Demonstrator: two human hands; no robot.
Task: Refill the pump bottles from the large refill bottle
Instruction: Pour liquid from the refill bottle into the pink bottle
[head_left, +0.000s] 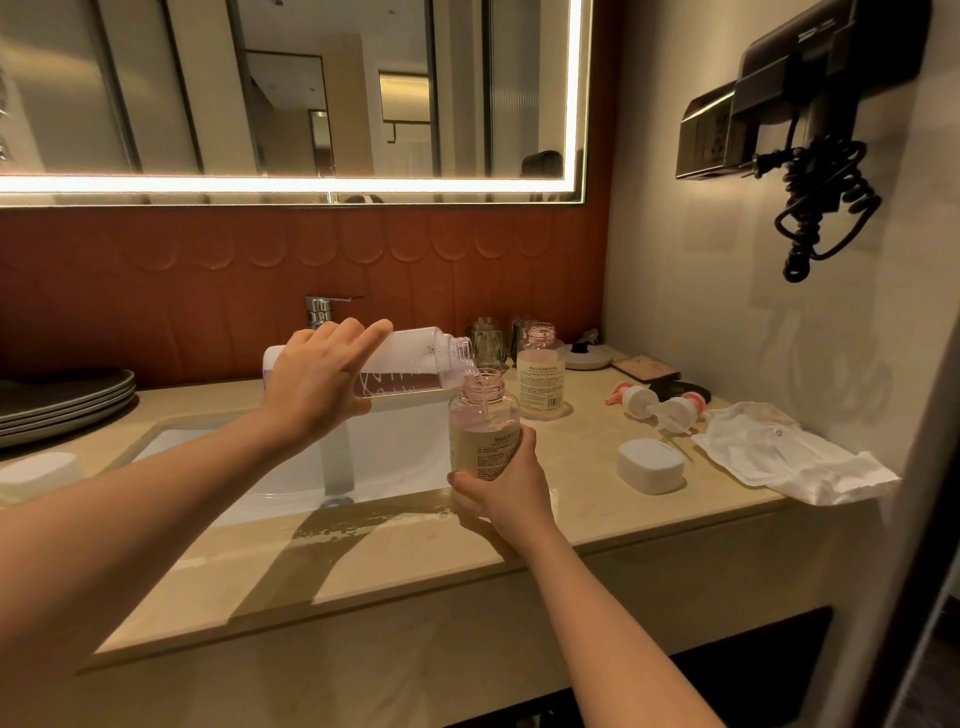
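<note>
Liquid runs in a thin stream from the large refill bottle (410, 358) into the open neck of the near pump bottle (483, 426), right at the sink's (395, 457) right-hand edge. My left hand (317, 371) is wrapped over the refill bottle's body and tips it almost level, mouth just above the neck. My right hand (506, 483) clasps the lower half of the pump bottle. Its base is hidden, so I can't tell whether it sits on the counter (415, 551).

To pour well, I'd say keep the tilt shallow, the lip close over the centre of the neck and the receiving bottle upright. Level the refill bottle off before the fill climbs into the neck, because the counter edge already looks wet.

Count: one refill bottle and two pump bottles, the far pump bottle (540, 379) standing uncapped behind. Two pump heads, one pump head (639, 397) beside the other pump head (680, 410), lie off to the right.
</note>
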